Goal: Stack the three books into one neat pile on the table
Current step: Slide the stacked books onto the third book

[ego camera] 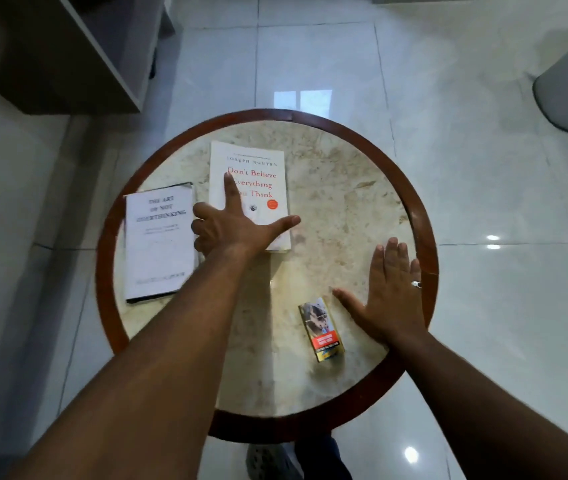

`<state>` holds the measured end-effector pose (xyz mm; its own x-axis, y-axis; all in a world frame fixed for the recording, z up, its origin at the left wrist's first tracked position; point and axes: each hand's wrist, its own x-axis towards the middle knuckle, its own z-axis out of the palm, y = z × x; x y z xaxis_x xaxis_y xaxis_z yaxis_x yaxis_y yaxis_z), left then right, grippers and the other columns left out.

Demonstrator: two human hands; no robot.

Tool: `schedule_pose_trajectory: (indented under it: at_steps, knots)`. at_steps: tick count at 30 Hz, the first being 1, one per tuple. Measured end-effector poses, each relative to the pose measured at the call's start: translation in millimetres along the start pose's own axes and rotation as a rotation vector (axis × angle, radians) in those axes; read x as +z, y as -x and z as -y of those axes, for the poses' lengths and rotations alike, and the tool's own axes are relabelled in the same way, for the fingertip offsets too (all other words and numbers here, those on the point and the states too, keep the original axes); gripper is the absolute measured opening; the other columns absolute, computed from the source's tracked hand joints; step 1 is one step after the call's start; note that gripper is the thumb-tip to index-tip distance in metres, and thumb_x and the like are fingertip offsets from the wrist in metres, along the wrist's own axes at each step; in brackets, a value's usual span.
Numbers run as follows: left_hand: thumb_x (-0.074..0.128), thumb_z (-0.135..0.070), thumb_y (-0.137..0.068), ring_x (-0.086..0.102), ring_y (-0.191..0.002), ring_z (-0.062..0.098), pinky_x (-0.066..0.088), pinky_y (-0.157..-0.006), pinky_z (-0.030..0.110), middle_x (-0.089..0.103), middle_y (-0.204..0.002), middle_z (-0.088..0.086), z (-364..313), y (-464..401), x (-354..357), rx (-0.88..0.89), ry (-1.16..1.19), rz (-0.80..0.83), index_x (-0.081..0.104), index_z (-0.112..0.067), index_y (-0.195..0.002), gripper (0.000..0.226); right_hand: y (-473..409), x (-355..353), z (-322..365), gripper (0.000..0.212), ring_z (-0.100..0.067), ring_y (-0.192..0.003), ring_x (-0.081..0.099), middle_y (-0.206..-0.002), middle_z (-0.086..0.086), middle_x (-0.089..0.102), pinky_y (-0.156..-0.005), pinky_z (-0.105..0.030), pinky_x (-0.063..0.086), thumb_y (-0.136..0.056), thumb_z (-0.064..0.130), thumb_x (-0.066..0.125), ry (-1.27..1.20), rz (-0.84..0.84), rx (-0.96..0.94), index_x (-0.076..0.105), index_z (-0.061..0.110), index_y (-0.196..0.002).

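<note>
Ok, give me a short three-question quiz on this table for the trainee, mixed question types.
1. True or false: the left hand rests on the red-titled book.
2. Multiple choice: the small box lies (A) on the grey book, (B) beside the right hand, (C) on the floor.
3. How many books show on the table?

Key:
1. True; its fingers spread across the cover.
2. B; the box is on the table just left of the hand, which lies flat and open.
3. Two, side by side and unstacked; a third is not in view.
</note>
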<state>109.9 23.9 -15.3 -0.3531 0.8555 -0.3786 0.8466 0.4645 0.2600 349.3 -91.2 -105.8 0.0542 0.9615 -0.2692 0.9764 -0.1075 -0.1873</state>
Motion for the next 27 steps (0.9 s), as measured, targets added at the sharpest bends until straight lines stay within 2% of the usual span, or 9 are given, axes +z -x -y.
schedule_pose_trajectory:
  at_steps: [2,5,10,13,19,23,25,27]
  knots:
    - [0.037,-0.103,-0.030,0.042,-0.112,0.038,0.041,-0.089,0.047,0.024,-0.140,0.021,27.1,-9.8,-24.5,-0.021,0.045,-0.043,-0.016,-0.046,-0.147,0.141,-10.7,-3.6,11.0,0.126,-0.029,-0.157,-0.018,-0.169,-0.017,-0.018,-0.127,-0.051,-0.005,-0.073,0.095,0.001,0.000,0.030,-0.022,-0.008,0.005,-0.160]
    - [0.038,-0.102,-0.036,0.039,-0.123,0.040,0.040,-0.098,0.051,0.020,-0.147,0.018,79.0,-20.5,-48.4,-0.056,0.048,-0.067,-0.017,-0.047,-0.147,0.135,-27.4,-7.2,29.6,0.123,-0.031,-0.156,-0.020,-0.169,-0.017,-0.020,-0.127,-0.053,-0.004,-0.074,0.093,0.000,0.014,0.036,-0.017,-0.009,0.005,-0.160]
    - [0.041,-0.100,-0.037,0.039,-0.124,0.038,0.040,-0.101,0.052,0.027,-0.141,0.017,136.7,-22.1,-36.9,-0.182,0.019,-0.020,-0.019,-0.044,-0.148,0.138,-33.9,-0.1,37.0,0.116,-0.031,-0.156,-0.018,-0.169,-0.017,-0.018,-0.127,-0.054,-0.005,-0.080,0.091,0.003,0.035,-0.046,0.024,-0.009,0.008,-0.160]
    - [0.045,-0.099,-0.040,0.036,-0.128,0.040,0.036,-0.105,0.055,0.028,-0.141,0.017,145.8,-20.0,-20.1,-0.263,0.059,-0.021,-0.019,-0.040,-0.148,0.139,-35.1,4.8,36.1,0.116,-0.030,-0.156,-0.019,-0.169,-0.016,-0.019,-0.127,-0.054,-0.004,-0.080,0.092,0.003,0.059,-0.050,0.015,-0.011,0.010,-0.159]
    - [0.040,-0.101,-0.038,0.035,-0.120,0.039,0.035,-0.102,0.053,0.029,-0.137,0.017,150.4,-27.9,-17.5,-0.244,-0.021,-0.090,-0.011,-0.035,-0.150,0.140,-33.4,4.3,34.4,0.117,-0.031,-0.156,-0.020,-0.169,-0.016,-0.020,-0.127,-0.055,-0.004,-0.079,0.093,0.002,0.073,-0.028,0.019,-0.013,0.009,-0.159]
    - [0.053,-0.095,-0.047,0.028,-0.131,0.040,0.029,-0.109,0.056,0.024,-0.147,0.017,151.1,-34.4,-17.5,-0.280,0.087,-0.078,-0.009,-0.030,-0.152,0.139,-33.3,0.8,35.6,0.117,-0.030,-0.155,-0.024,-0.168,-0.015,-0.023,-0.127,-0.053,-0.007,-0.078,0.093,0.003,0.052,-0.013,0.021,-0.015,0.010,-0.159]
    - [0.063,-0.085,-0.056,0.028,-0.135,0.040,0.030,-0.108,0.057,0.027,-0.152,0.017,151.5,-41.2,-21.5,-0.315,0.193,-0.133,0.003,-0.022,-0.153,0.130,-34.4,-3.1,43.6,0.115,-0.030,-0.156,-0.021,-0.169,-0.015,-0.020,-0.127,-0.053,-0.007,-0.079,0.091,0.002,-0.003,-0.019,0.064,-0.009,0.011,-0.160]
    - [0.067,-0.079,-0.061,0.036,-0.132,0.040,0.035,-0.103,0.056,0.038,-0.147,0.018,148.0,-49.3,-26.5,-0.353,0.262,-0.191,0.029,-0.016,-0.146,0.113,-40.0,-9.5,69.8,0.108,-0.032,-0.158,-0.011,-0.171,-0.017,-0.006,-0.128,-0.054,0.000,-0.085,0.086,0.006,-0.112,-0.054,0.069,0.004,0.010,-0.161]
